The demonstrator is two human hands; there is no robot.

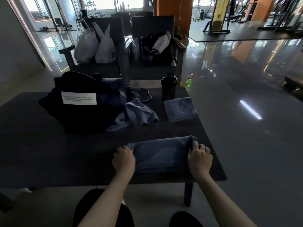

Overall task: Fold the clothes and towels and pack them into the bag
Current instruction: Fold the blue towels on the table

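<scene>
two hands bracket the towel (pixel 161 153) at lower centre; your left hand (pixel 123 158) grips its left end, your right hand (pixel 200 158) its right; long axis runs left-right; the bag (pixel 78 110) sits upper left, nearer your left hand.

Pretty dim up close: the dark table (pixel 49 145) and black bag (pixel 78 115) nearly drown in shadow, and only the white label (pixel 78 98) pops, though the blue towel (pixel 160 153) at the near edge reads fine. The light comes from the windows (pixel 114 2) at the back, blown out to white. The glossy floor (pixel 246 95) throws glare, plus a hard bright streak (pixel 250 109) on the right. The wide-angle lens bends the edges, and the far gym equipment (pixel 216 22) looks soft.
</scene>
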